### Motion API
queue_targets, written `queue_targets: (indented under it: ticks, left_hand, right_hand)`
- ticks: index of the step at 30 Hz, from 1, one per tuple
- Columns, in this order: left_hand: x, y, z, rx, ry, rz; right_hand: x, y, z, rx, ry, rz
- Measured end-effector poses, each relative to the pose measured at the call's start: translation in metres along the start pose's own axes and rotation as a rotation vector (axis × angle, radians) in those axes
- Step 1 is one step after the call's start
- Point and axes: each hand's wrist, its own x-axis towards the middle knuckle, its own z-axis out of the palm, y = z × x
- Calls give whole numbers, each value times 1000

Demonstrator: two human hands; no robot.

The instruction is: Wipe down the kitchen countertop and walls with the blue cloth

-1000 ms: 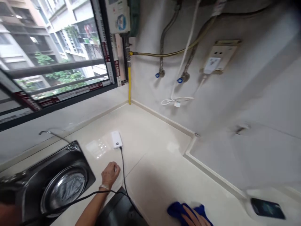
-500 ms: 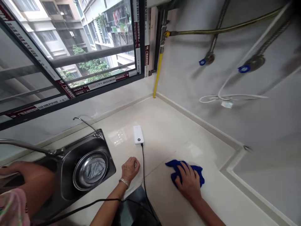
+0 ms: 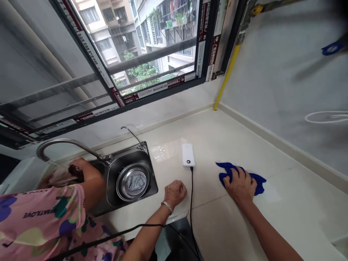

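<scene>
My right hand presses down on a blue cloth, its fingers bent over the bunched fabric on the pale countertop. Parts of the cloth stick out on both sides of the hand. My left hand, with a bracelet at the wrist, rests on the counter near its front edge, curled into a loose fist with nothing seen in it. Just beyond it lies a white power bank. A black cable plugged into the power bank runs past my left hand and over the edge.
On the left is a steel sink holding a round metal colander. Another person's arm reaches under the curved faucet. A yellow pipe meets the counter's back corner beside the window.
My view has turned left, showing more of the other person and the sink. My right hand and the blue cloth have slid farther from me across the counter. My left hand stays put.
</scene>
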Motion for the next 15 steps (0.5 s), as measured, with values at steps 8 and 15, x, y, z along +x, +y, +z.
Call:
queue_targets:
  ticks: [8, 15]
  left_hand:
    - [-1, 1, 2, 8, 33, -21]
    - [0, -1, 3, -17, 17, -11]
  right_hand:
    - [-44, 1, -20, 30, 53, -48]
    - [-161, 27, -66, 200, -38, -83]
